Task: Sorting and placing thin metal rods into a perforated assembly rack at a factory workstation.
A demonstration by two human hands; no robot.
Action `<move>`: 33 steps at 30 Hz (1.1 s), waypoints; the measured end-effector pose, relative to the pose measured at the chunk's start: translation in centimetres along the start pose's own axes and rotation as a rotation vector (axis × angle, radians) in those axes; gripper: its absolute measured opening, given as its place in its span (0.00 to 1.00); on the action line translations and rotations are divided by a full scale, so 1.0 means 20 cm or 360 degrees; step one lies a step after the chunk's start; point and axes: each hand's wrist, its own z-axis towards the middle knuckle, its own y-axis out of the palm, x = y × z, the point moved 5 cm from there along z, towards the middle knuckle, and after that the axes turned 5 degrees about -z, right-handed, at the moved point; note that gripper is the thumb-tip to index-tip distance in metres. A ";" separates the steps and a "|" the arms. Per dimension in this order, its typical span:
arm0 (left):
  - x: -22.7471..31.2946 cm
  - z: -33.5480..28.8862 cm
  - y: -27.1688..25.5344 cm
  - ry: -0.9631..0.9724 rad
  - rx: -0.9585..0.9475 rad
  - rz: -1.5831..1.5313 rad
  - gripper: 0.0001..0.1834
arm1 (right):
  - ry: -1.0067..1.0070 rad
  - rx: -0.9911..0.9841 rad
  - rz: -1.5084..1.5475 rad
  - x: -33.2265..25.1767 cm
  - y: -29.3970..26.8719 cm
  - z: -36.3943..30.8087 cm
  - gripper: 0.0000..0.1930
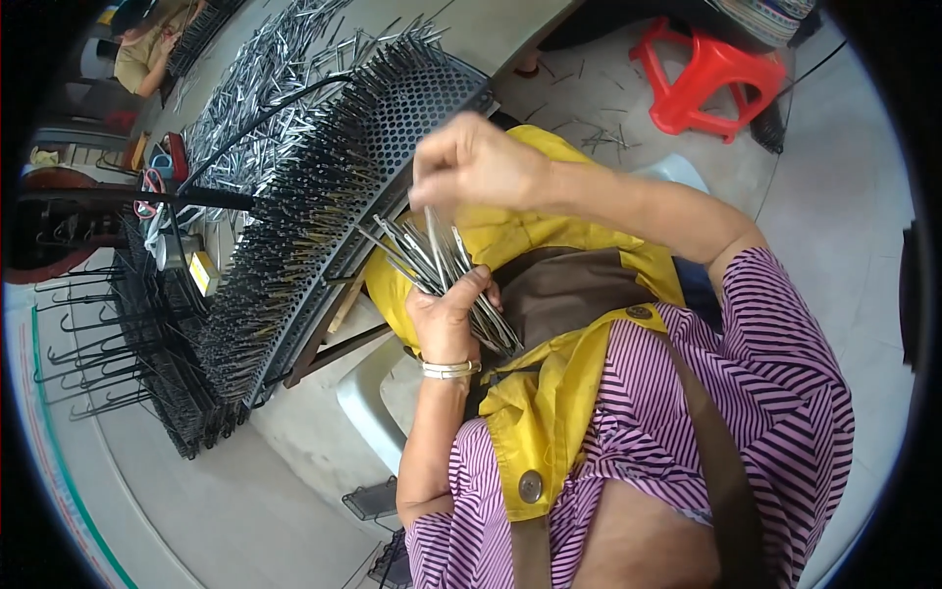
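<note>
My left hand (453,312) is wrapped round a bundle of thin silvery metal rods (432,257), which fan out above my thumb over my lap. Just above the bundle's upper ends is my right hand (481,162), its fingers pinched together. Motion blurs its fingertips, so whatever they hold cannot be made out. Beyond both hands stands a long black perforated rack (402,128). Dark-tipped rods (304,187) stand densely in most of its holes, while bare holes show toward its right end.
Loose silvery rods (265,74) lie heaped on the table behind the rack. Black hooked racks (157,344) stand at the left, near a small yellow box (203,273). A red stool (702,83) is at the far right. Another person (147,59) sits at the far left.
</note>
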 end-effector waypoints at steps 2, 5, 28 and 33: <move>0.00 -0.01 0.00 -0.0015 -0.0033 0.0001 0.09 | 0.0386 0.0269 0.0335 -0.02 -0.08 0.02 0.08; 0.00 0.00 0.00 0.0012 -0.0024 -0.0052 0.09 | 0.0215 0.0273 -0.0137 -0.05 -0.10 0.04 0.09; -0.07 0.07 0.01 -0.0319 -0.0277 -0.0235 0.07 | -0.0445 0.1265 -0.0771 0.13 -0.46 0.37 0.07; -0.06 0.08 0.02 -0.0395 -0.0266 -0.0209 0.07 | -0.0818 0.1292 -0.1034 0.15 -0.40 0.46 0.07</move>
